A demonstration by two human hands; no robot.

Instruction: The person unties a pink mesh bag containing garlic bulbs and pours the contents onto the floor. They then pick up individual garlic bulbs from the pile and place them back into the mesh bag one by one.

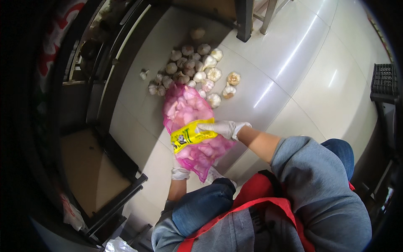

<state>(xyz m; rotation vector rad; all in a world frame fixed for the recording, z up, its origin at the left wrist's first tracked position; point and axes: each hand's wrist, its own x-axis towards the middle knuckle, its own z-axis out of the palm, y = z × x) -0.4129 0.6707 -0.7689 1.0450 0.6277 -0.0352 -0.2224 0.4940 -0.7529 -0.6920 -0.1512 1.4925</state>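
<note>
A pink mesh bag (207, 149) full of garlic bulbs, with a yellow label band (192, 134) around its middle, is tilted over the floor. My right hand (222, 128), in a whitish disposable glove, grips it at the right end of the band. From the lower left my gloved left hand (180, 168) holds the bag's side and underside; its fingers are hidden behind the mesh. Loose garlic bulbs (192, 64) lie in a heap at the bag's far end, some touching it. Two bulbs (231, 85) sit apart on the right, and a small one (144, 74) on the left.
Pale glossy tiles (318, 104) form the floor. A dark-framed shelf unit (108, 154) stands along the left. At the top are a dark table leg (244, 22) and a metal stool leg (269, 17). A black plastic crate (384, 80) is at the far right.
</note>
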